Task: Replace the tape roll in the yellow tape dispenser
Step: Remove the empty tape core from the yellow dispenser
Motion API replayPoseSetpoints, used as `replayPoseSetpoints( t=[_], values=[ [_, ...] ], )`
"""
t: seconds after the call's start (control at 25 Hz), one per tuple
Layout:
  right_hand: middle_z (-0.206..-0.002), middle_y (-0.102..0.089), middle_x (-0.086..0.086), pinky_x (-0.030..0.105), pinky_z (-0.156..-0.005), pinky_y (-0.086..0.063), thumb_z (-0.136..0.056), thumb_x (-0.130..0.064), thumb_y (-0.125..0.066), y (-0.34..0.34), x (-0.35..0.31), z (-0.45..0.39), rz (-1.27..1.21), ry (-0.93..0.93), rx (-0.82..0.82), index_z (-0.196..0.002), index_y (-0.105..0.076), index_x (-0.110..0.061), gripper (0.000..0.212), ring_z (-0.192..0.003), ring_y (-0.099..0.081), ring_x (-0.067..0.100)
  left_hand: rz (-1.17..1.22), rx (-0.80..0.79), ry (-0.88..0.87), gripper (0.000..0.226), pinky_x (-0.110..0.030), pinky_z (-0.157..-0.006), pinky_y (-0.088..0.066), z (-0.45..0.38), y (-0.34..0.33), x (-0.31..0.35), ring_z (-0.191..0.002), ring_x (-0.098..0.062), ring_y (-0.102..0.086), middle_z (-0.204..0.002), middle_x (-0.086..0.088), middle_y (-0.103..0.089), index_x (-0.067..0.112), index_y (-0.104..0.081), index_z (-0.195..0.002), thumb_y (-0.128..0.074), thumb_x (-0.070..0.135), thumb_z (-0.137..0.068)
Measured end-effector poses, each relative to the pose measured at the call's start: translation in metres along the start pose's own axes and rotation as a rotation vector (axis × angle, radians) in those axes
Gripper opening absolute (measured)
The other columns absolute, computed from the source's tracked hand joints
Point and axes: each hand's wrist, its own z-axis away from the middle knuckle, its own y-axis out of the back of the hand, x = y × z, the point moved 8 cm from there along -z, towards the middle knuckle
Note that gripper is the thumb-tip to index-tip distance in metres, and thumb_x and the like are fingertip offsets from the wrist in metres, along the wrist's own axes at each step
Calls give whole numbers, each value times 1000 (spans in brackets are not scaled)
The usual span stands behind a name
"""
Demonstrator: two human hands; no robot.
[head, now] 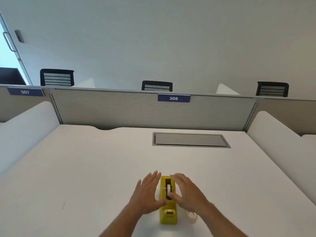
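The yellow tape dispenser (168, 212) stands lengthwise on the white desk (89, 168), cutter end toward me. A nearly used-up roll (169, 189) sits in its slot. My left hand (147, 194) lies flat against the dispenser's left side, fingers spread, thumb touching the top edge. My right hand (186, 192) is on the right side, fingers apart, thumb resting at the slot by the roll. Neither hand grips anything. A clear tape roll (192, 216) lies on the desk just right of the dispenser, partly hidden under my right wrist.
A grey cable hatch (190, 140) is set into the desk farther back. A grey partition (119, 108) labelled 306 closes off the far edge. White side dividers (29, 127) rise on both sides. Black chair backs show beyond the partition.
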Motion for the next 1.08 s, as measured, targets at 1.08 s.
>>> replayPoseSetpoints(
  t=[1.08],
  values=[
    [-116,-59,-17,21,-85,-49,-75,-43,-65,-8,2,-21,-40,-38,66,-116,-57,-35,43,-104,-51,4,105,-24,58,107,-33,-113,-35,-8,-18,2,-142,-9,-33,-162,27,-9,43,-10,-155,-71,70,-71]
  ],
)
